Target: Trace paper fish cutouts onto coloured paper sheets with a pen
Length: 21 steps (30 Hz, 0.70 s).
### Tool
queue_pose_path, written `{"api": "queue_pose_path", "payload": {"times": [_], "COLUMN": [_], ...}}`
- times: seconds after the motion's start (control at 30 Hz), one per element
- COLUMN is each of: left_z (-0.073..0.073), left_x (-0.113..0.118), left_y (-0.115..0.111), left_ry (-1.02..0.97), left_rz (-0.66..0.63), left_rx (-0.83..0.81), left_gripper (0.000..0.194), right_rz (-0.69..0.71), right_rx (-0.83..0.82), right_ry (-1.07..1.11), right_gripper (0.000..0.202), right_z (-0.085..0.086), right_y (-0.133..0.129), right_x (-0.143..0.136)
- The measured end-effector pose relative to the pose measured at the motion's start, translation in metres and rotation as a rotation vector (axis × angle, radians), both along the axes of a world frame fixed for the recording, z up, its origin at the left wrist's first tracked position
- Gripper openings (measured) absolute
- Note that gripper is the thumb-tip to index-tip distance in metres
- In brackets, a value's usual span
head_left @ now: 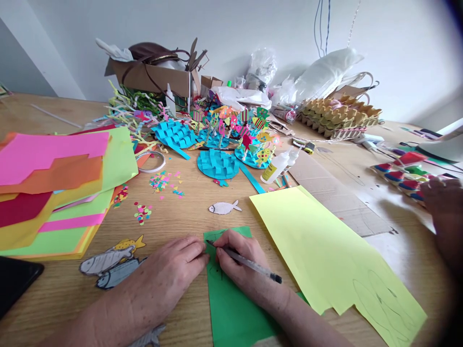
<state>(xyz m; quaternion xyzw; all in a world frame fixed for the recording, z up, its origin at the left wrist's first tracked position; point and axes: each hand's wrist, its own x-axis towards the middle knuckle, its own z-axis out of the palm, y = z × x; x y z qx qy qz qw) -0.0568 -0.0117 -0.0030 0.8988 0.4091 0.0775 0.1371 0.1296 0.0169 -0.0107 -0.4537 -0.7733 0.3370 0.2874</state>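
My right hand is closed around a pen, its tip on the upper left part of a green paper sheet. Dark lines show on the green sheet near the fingers. My left hand lies flat, fingers together and stretched out, its fingertips at the sheet's left edge. Under and beside the left wrist are fish cutouts in grey and yellow. A small pale fish cutout lies just beyond the green sheet.
Coloured papers are stacked at left. A yellow sheet with pencil outlines lies at right. Blue woven paper discs, glue bottles and confetti are farther back. Another person's hand is at the right edge.
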Motion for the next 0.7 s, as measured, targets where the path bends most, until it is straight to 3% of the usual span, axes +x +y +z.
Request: {"api": "queue_pose_path", "payload": {"times": [0.7], "left_z": [-0.0017], "left_x": [-0.0003], "left_y": [-0.0002], "left_ry": [-0.019], "left_rz": [0.009], "left_rx": [0.011], "left_gripper": [0.031], "right_rz": [-0.004], "right_rx": [0.031], "right_ry": [-0.010], "right_gripper": [0.011], "right_z": [0.0014], "right_y": [-0.0003], "right_x": [-0.0014]}}
